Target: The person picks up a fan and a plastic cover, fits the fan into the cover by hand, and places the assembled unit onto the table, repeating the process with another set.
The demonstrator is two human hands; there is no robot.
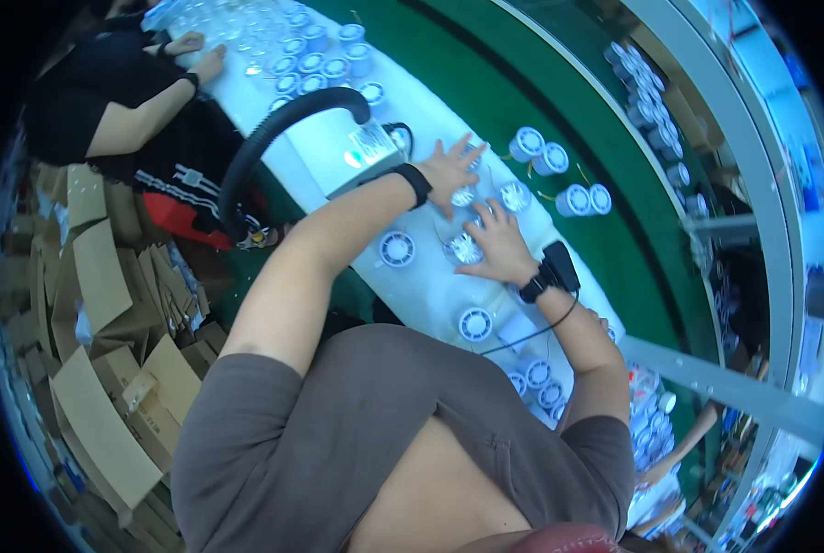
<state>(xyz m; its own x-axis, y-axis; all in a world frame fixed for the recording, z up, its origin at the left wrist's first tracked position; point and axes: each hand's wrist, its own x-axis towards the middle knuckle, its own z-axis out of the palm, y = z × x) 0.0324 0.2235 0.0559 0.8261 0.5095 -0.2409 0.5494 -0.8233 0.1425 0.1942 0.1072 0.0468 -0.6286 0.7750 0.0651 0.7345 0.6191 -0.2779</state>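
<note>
Both hands work over a small cluster of clear-topped pieces near the centre of the frame, on the white tabletop [421, 290]. The step in hand looks like handling or setting these pieces in place.

The left hand [447, 175] is released, its fingers fanned wide over a shiny clear piece [464, 196]; whether the fingertips touch it cannot be told. The right hand [504, 247] is also unclenched, thumb and fingers parted around a second clear piece [467, 249], with no firm grip evident. A third clear piece [515, 195] sits just above the right hand in the frame, apart from the thumb.

As a judgement, the next move calls for bringing thumb and fingers together on the sides of one piece, without knocking its close neighbours. The white machine [373, 152] at upper centre leaves the left hand little room on that side. A white slatted cup [397, 249] stands left of the cluster, and another slatted cup [475, 323] lies below it; neither hand holds them.
</note>
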